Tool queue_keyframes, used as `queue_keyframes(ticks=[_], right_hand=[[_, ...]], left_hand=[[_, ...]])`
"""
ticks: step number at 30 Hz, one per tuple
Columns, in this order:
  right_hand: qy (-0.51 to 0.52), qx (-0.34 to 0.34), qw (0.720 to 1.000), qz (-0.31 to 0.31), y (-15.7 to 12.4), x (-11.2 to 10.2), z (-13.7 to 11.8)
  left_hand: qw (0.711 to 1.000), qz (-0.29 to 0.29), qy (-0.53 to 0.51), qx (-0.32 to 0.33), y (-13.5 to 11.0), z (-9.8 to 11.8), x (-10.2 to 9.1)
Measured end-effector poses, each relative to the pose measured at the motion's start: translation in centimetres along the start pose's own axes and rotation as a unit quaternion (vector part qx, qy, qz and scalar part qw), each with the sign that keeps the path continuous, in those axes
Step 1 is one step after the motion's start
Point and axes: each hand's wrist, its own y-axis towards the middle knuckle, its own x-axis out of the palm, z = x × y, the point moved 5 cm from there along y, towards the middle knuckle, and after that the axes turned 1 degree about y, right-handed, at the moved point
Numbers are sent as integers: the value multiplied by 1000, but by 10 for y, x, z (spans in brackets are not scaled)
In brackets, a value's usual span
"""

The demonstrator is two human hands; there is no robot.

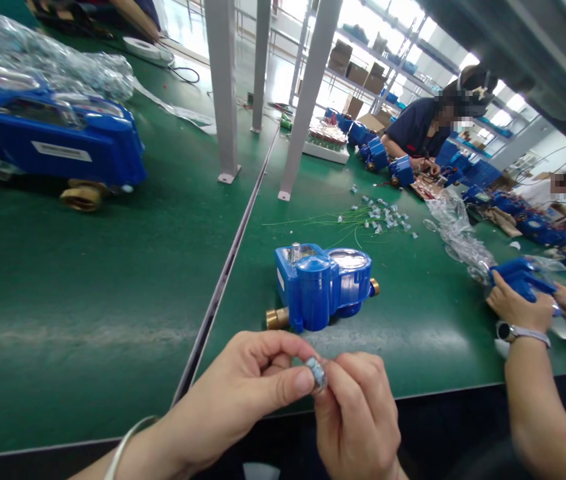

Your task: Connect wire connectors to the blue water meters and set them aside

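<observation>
while you work at the front edge of the green surface (437,347), the small piece (315,372) is held between your two hands, just in front of the blue meter (317,287). it is pale blue-grey with a glossy, clear-looking side; your fingertips hide part of it, so its full outline cannot be read.

your left hand (243,387) enters from the lower left, bangle (130,440) at the wrist; its grip is clamped on the piece between thumb and index finger. your right hand (360,413) rises from below with fingers curled; its grip is closed on the piece from the right side.

note the limits. the surface's front edge passes beneath both hands. a seam (227,273) runs diagonally to the left of the meter, with a broad stretch of surface beyond it. on the far side stand grey posts (303,100), and loose small parts (383,213) with green strands lie behind the meter. to your right, more surface separates the meter from a co-worker's hands (525,307), which hold a blue unit (517,277).
</observation>
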Motion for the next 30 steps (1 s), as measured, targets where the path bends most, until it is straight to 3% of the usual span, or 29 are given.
queue_keyframes(ticks=[4, 8, 11, 13, 14, 15, 17, 18, 19, 20, 21, 23, 24, 25, 27, 28, 29, 30], right_hand=[[-60, -41, 997, -4, 0, 2, -7], [-60, -31, 998, -10, -2, 6, -7], [5, 12, 1000, -4, -2, 10, -6], [111, 99, 989, -21, 0, 17, -2], [189, 167, 967, -24, 0, 22, 2], [285, 242, 927, -28, 0, 28, 5], [479, 371, 795, -41, -4, 43, 6], [544, 404, 734, -47, -6, 48, 4], [567, 420, 706, -57, -8, 50, 2], [543, 422, 723, -64, -9, 49, 2], [477, 406, 777, -63, -10, 44, 4], [280, 307, 909, -38, -9, 29, 4], [190, 242, 951, -27, -8, 23, 1], [134, 189, 973, -21, -7, 19, -1], [157, 181, 970, -36, -6, 20, 0], [235, 227, 944, -53, -7, 24, 3], [341, 286, 892, -76, -7, 31, 6], [443, 342, 823, -96, -9, 38, 6]], left_hand=[[1000, 15, 8, 21, 0, 0, 1], [996, 45, 53, 57, -1, 3, 0], [978, 65, 160, 116, -4, 6, -1], [967, 77, 201, 140, -6, 7, -2], [964, 82, 208, 147, -7, 7, -3], [961, 86, 216, 152, -7, 6, -4], [951, 83, 249, 165, -8, 6, -3], [945, 82, 265, 174, -8, 7, -2], [941, 84, 273, 181, -9, 7, -2], [939, 92, 274, 188, -9, 8, -2], [938, 106, 266, 194, -10, 8, -3], [941, 132, 242, 198, -11, 9, -4], [941, 138, 236, 199, -12, 9, -4], [940, 141, 235, 201, -12, 8, -4], [937, 135, 246, 207, -13, 9, -3], [933, 126, 263, 211, -14, 9, -2], [926, 113, 289, 214, -14, 9, -1], [918, 98, 315, 217, -15, 9, -1]])
